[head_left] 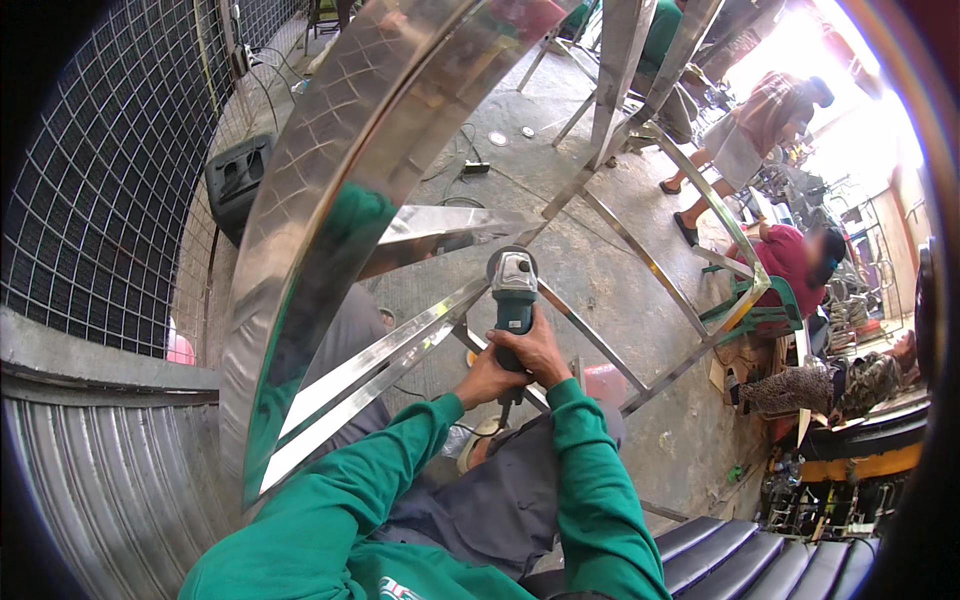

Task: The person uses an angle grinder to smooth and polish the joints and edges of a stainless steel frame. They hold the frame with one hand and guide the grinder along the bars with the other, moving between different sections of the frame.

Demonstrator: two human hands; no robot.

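Note:
Both of my hands are wrapped round a green angle grinder [515, 312] with a silver head, held in front of my lap. My left hand [490, 378] closes on the rear of its body, and my right hand [538, 350] grips it from the right. The grinder's disc end lies by a joint of a shiny metal frame [440, 312]; whether it touches the metal I cannot tell. A wide curved, polished band [300, 230] of this frame rises on the left. Thinner metal bars [645, 255] stretch away to the right. The grinder's cord hangs down behind my hands.
A wire mesh fence [110, 170] runs along the left, with a dark plastic case [240, 180] beside it. A power strip [475, 168] and cables lie on the concrete floor. People work at the right, one on a green chair [775, 310]. Black padding [740, 560] is at lower right.

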